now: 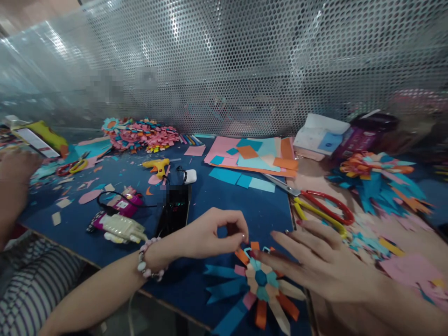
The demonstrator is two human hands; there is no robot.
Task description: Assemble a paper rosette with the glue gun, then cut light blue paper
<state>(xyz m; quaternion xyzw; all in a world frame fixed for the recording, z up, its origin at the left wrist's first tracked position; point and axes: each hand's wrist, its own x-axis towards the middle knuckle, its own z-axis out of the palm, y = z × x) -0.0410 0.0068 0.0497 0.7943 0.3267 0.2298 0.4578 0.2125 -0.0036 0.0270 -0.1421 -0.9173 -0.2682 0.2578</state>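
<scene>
A paper flower (262,284) of blue, orange, pink and cream strips lies on the blue table (217,200) near its front edge. My left hand (213,233), with a bead bracelet on the wrist, pinches its thumb and fingertips together at the flower's upper left edge. Whatever sits in the pinch is too small to name. My right hand (318,261) lies over the flower's right side with its fingers stretched out, fingertips touching the top strips.
Red and yellow scissors (318,207) lie just behind my right hand. A yellow glue gun (157,165), a phone (175,210), paper sheets (252,156), a pile of paper flowers (140,133) and more at the right (378,179). Another person's hand (16,170) is at the far left.
</scene>
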